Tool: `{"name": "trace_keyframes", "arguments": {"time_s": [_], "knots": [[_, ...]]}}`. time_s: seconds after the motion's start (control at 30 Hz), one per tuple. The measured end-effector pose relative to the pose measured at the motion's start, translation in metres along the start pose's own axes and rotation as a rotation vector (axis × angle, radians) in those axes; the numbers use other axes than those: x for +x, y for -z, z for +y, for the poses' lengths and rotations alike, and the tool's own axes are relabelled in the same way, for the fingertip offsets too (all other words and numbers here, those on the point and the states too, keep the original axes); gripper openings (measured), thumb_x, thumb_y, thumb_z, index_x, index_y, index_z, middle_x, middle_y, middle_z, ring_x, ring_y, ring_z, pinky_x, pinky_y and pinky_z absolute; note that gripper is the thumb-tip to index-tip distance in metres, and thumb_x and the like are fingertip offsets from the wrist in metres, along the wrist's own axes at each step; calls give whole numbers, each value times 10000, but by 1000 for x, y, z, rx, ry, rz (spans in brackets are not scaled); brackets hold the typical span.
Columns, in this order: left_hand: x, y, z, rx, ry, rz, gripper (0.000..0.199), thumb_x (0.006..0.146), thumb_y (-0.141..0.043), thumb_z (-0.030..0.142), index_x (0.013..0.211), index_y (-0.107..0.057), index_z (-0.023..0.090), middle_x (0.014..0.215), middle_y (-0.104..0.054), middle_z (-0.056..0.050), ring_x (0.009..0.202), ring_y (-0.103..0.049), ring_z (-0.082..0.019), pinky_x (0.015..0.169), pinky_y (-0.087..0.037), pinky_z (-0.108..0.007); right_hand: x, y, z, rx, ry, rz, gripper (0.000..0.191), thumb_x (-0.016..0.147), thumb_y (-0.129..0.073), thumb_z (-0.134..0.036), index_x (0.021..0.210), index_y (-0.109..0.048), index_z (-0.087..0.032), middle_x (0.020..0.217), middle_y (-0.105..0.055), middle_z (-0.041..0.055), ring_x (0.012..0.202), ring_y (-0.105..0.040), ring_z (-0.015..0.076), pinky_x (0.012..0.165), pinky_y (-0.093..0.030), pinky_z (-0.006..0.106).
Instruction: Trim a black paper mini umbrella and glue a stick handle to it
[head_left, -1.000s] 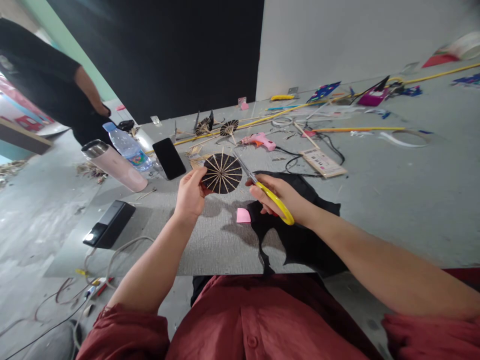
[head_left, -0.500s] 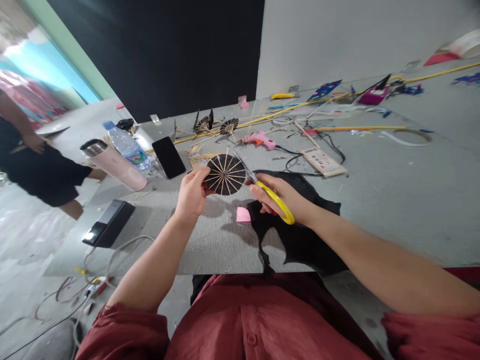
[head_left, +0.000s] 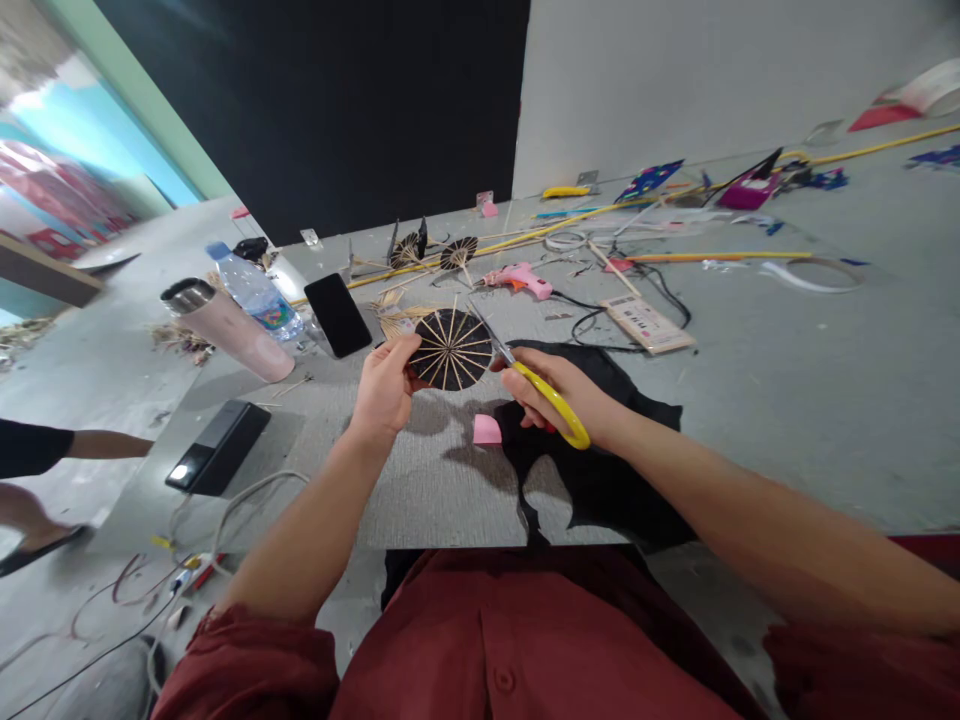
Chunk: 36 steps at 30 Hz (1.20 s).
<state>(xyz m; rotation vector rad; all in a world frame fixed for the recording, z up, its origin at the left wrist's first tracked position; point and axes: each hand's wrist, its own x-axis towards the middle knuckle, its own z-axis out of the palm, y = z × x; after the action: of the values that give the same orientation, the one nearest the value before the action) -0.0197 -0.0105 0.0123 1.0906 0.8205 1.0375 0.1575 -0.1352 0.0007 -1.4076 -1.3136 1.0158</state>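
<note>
My left hand (head_left: 386, 385) pinches the left edge of a round black disc (head_left: 466, 368) with thin pale sticks spread like spokes, much like a tiny umbrella top. Yellow-handled scissors (head_left: 551, 398) are gripped in my right hand (head_left: 562, 390). Their blades point up and to the left, at the disc's right edge; whether they touch it I cannot tell. Beneath my right hand lies black fabric (head_left: 630, 490) with ragged cut edges. A small pink piece (head_left: 487, 430) rests at the fabric's left side.
A pink glue gun (head_left: 525, 280) lies behind the disc, its black cord trailing right. Small black spoked pieces (head_left: 459, 252) stand farther back. To the left are a phone (head_left: 337, 315), a tumbler (head_left: 229, 330), a water bottle (head_left: 255, 292) and a black device (head_left: 217, 447). A person's legs (head_left: 45, 480) show at far left.
The person at the far left has moved mostly out of view, leaving only the legs. My hands, the disc and the scissors stay almost exactly where they were.
</note>
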Motion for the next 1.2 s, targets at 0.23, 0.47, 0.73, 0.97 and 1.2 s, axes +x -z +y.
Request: {"name": "trace_keyframes", "arguments": {"time_s": [0.23,0.47,0.73,0.97,1.2], "knots": [[-1,0,2,-15,-1,0,126,740,-740,284,742,-686,169,682,-690,-3,529,-625,-123,516,-539,-242,-1,1,1,32,22,18,532,828,-663,-668,1020,-591,-176,567,-397,-88,434,-404,87,442,-510,263],[1,0,2,-74,-40,5,139,729,-749,266,680,-663,169,647,-640,14,527,-580,-91,480,-454,-190,-3,-2,2,-36,38,49,465,848,-654,-654,865,-557,-199,620,-405,-65,453,-410,79,391,-391,221],[0,0,2,-84,-36,20,145,704,-759,260,664,-655,166,635,-623,22,530,-565,-85,484,-429,-188,-2,-3,7,-124,158,96,434,906,-602,-608,792,-536,-195,626,-387,-57,544,-383,93,520,-356,258],[1,0,2,-94,-40,23,144,695,-768,256,667,-660,166,630,-625,25,531,-572,-85,483,-438,-185,-2,-3,6,-187,147,95,425,914,-595,-596,801,-569,-188,606,-369,-59,532,-362,97,511,-333,266],[2,1,2,-97,-38,13,133,712,-770,260,693,-683,161,651,-659,8,539,-603,-103,463,-464,-192,-1,-3,7,-164,78,101,455,881,-606,-635,845,-591,-183,586,-415,-55,465,-417,91,421,-378,236]]}}
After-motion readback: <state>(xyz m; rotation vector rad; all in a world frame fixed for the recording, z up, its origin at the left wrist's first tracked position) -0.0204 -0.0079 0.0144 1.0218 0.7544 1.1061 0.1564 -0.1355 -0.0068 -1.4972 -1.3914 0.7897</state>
